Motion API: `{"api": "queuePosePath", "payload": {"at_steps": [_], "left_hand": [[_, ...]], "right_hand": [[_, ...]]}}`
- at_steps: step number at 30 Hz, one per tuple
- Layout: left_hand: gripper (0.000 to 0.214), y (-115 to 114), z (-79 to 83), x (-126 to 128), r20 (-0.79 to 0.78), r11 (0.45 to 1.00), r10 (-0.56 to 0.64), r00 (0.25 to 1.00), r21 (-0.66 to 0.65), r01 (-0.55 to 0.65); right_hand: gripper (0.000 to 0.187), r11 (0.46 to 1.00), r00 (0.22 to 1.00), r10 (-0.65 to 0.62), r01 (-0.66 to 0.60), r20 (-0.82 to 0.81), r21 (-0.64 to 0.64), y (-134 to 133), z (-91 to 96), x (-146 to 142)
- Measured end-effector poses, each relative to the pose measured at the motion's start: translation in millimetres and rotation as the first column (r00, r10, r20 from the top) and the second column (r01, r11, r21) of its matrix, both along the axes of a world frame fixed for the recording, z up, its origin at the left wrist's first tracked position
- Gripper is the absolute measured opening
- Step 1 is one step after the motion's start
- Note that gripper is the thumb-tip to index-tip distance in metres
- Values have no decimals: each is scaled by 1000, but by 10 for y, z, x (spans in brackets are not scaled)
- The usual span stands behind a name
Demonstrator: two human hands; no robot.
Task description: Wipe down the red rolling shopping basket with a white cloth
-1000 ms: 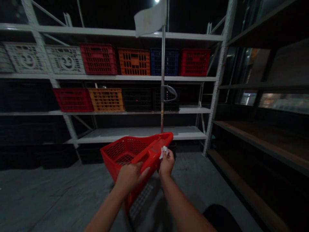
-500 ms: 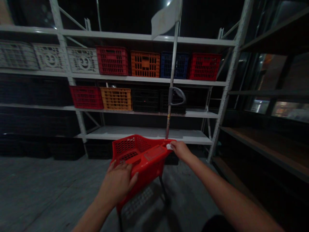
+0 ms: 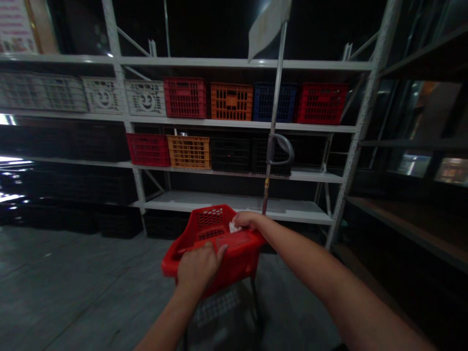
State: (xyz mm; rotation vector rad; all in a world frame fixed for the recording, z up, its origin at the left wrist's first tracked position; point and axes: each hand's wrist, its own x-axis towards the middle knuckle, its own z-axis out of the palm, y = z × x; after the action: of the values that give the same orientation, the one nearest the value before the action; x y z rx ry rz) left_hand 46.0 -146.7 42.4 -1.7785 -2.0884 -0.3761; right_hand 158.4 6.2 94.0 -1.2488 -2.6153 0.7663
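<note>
A red plastic basket on a dark wheeled frame stands in front of me on the grey floor. My left hand grips its near rim, fingers curled over the edge. My right hand reaches over the far right rim and pinches a small white cloth against the basket's inner edge. A metal pole with a grey handle loop and a white flag on top rises behind the basket.
White metal shelving ahead holds white, red, orange, blue and black crates. Dark wooden shelves run along the right. Black crates are stacked low on the left. Grey concrete floor spreads left.
The basket has tilted back to level and turned. My right hand has slid with the cloth from the near side to the far rim. My view has shifted left.
</note>
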Motion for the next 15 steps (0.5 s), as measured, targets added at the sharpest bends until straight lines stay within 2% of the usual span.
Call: {"api": "queuePosePath", "payload": {"at_steps": [4, 7, 11, 13, 15], "left_hand": [[65, -7, 1, -39, -7, 1000, -4, 1000, 19, 4], [65, -30, 16, -123, -5, 1000, -9, 1000, 13, 9], [64, -46, 33, -227, -6, 1000, -25, 1000, -13, 25], [66, -37, 38, -230, -16, 1000, -16, 1000, -12, 16], [66, -25, 45, -202, -21, 1000, -20, 1000, -12, 20]], "right_hand": [[17, 975, 973, 219, -214, 79, -69, -26, 80, -295], [14, 951, 944, 310, -310, 114, -16, 39, 130, -147], [13, 959, 950, 262, -276, 170, 64, 93, 121, 236], [12, 962, 960, 214, -240, 180, 133, 39, 93, 224], [12, 953, 968, 186, -219, 167, 207, -53, 62, 32]]}}
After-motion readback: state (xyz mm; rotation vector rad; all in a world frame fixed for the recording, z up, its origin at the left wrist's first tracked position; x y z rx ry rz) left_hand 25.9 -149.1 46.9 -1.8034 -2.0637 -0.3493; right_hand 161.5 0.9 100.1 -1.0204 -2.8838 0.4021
